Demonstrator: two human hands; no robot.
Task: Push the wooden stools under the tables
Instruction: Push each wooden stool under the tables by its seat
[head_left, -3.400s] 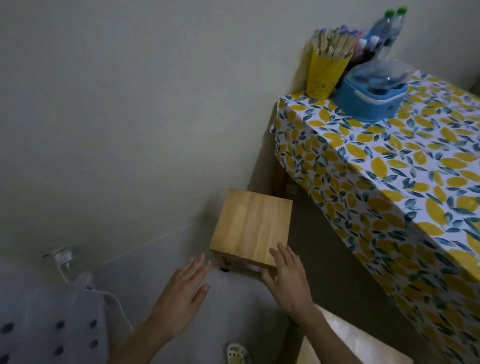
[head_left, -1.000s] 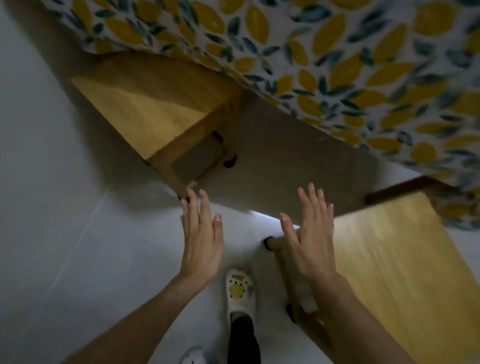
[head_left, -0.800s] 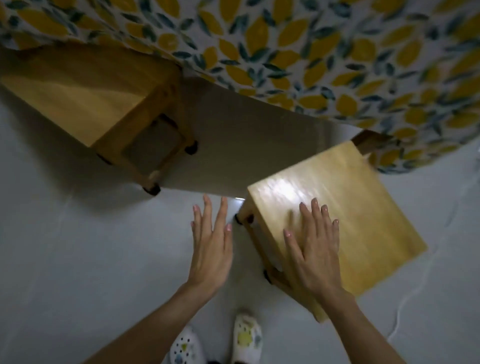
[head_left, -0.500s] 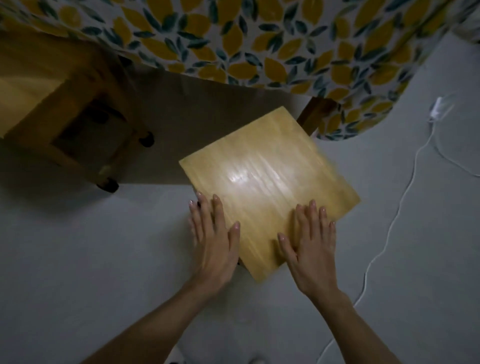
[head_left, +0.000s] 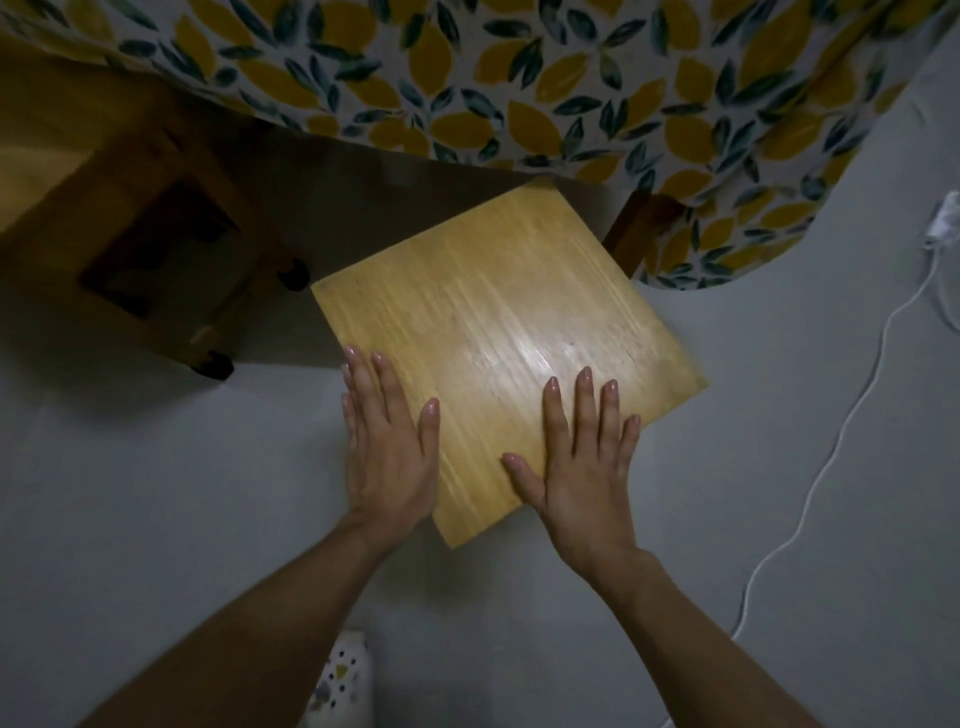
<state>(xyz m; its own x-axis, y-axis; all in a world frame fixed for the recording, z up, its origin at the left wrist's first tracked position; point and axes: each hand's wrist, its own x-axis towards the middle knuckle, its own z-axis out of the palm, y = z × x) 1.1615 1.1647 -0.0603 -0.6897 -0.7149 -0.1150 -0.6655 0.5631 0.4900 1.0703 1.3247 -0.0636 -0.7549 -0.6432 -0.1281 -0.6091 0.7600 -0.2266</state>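
At 6 o'clock, a patterned white shoe (head_left: 340, 680) on the grey floor (head_left: 130, 519). Just beyond, left hand (head_left: 387, 447) laid flat with fingers spread along the near-left edge of the wooden stool (head_left: 498, 332), right hand (head_left: 584, 457) pressed flat and open on its seat, neither gripping anything. Stool centred, its far corner just under the hem of the leaf-print tablecloth (head_left: 519, 88). At 10 o'clock, second stool (head_left: 130, 249) tucked in shadow beneath the worktop. At 3 o'clock, a white cable (head_left: 852, 405) trailed over the floor. Beside the stool's far corner, a worktop leg (head_left: 631, 234).
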